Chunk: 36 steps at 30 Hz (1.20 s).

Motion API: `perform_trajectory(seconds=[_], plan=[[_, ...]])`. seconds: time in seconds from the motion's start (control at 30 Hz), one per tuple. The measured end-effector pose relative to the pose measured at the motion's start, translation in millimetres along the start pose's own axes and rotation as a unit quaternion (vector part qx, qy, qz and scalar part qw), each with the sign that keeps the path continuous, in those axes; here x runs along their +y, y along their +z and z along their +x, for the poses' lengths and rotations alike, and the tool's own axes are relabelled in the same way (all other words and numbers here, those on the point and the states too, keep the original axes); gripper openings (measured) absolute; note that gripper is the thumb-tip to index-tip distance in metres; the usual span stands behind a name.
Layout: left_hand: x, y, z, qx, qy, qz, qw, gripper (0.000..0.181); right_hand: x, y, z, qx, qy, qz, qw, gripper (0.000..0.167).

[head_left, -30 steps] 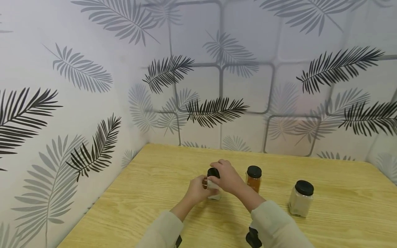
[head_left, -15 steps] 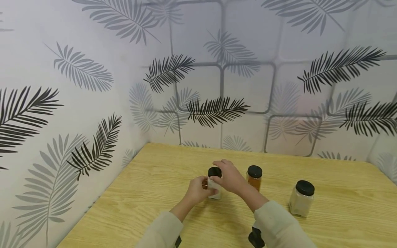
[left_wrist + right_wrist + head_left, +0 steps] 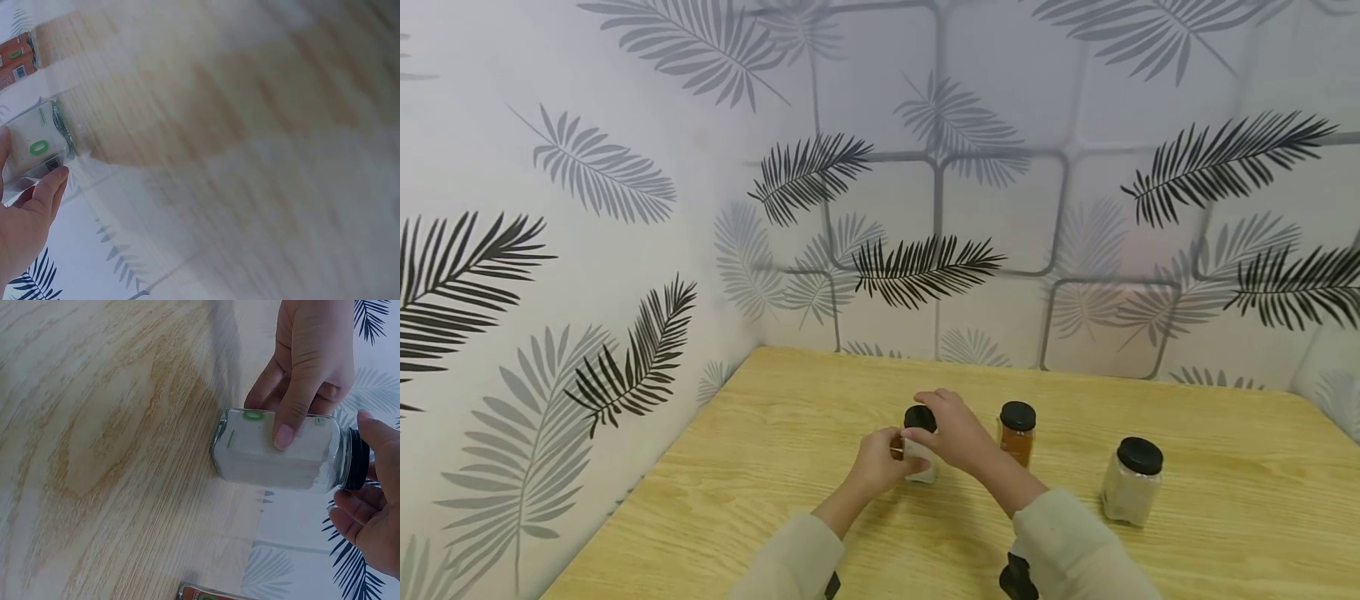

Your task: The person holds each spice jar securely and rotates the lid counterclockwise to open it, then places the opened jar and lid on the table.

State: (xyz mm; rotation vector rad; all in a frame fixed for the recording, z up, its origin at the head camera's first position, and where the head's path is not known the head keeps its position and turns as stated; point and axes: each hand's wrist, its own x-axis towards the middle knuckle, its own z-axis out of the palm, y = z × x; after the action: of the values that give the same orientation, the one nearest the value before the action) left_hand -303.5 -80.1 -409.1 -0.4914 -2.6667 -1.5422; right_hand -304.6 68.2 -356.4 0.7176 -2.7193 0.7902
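Note:
A clear glass jar of white powder (image 3: 269,465) stands upright on the table, with green print on its side. My left hand (image 3: 877,462) grips its body, the thumb lying across the glass in the right wrist view. The jar's black lid (image 3: 358,459) is on its mouth. Around that lid are the thumb and fingers of my right hand (image 3: 957,432), from above and to the right. A small reddish-brown patch (image 3: 897,447) shows between my left fingers and the jar; what it belongs to is hidden.
Just right of my hands is a jar with orange-brown contents (image 3: 1017,446) and a black lid. Further right and nearer stands another black-lidded jar of pale contents (image 3: 1129,492). The wood-grain table (image 3: 775,408) meets a leaf-patterned wall (image 3: 880,325) behind.
Both hands stay at the jar. My right fingers shift slightly around the lid, first opening a little away from it and then closing in. The other jars stay put.

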Motion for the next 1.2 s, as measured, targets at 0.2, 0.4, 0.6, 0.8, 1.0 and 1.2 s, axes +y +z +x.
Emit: perform_trajectory(seconds=[0.2, 0.4, 0.6, 0.8, 1.0, 1.2], plan=[[-3.9, 2.3, 1.1, -0.001, -0.004, 0.0, 1.0, 0.041, -1, 2, -1.4, 0.002, -0.002, 0.004, 1.0, 0.047], [-6.6, 2.4, 2.8, 0.0, -0.003, 0.006, 1.0, 0.042, 0, 1, -1.6, 0.003, -0.018, -0.004, 0.9998, 0.044], [-5.6, 1.5, 1.6, 0.0, 0.009, 0.005, 0.9999, 0.04, 4, 1, -3.3, 0.014, -0.03, -0.013, 0.9994, 0.041], [-5.2, 2.1, 0.9, -0.001, 0.012, 0.012, 0.9999, 0.036, 6, -1, -6.2, -0.005, -0.014, -0.01, 0.9998, 0.042], [-4.7, 1.8, 1.2, -0.001, 0.01, 0.013, 0.9999, 0.038, 7, -6, -7.7, -0.012, -0.015, -0.016, 0.9997, 0.044], [-4.0, 2.4, 1.0, 0.001, 0.008, 0.013, 0.9999, 0.039, 9, -6, -8.7, 0.008, -0.009, -0.014, 0.9998, 0.046]])
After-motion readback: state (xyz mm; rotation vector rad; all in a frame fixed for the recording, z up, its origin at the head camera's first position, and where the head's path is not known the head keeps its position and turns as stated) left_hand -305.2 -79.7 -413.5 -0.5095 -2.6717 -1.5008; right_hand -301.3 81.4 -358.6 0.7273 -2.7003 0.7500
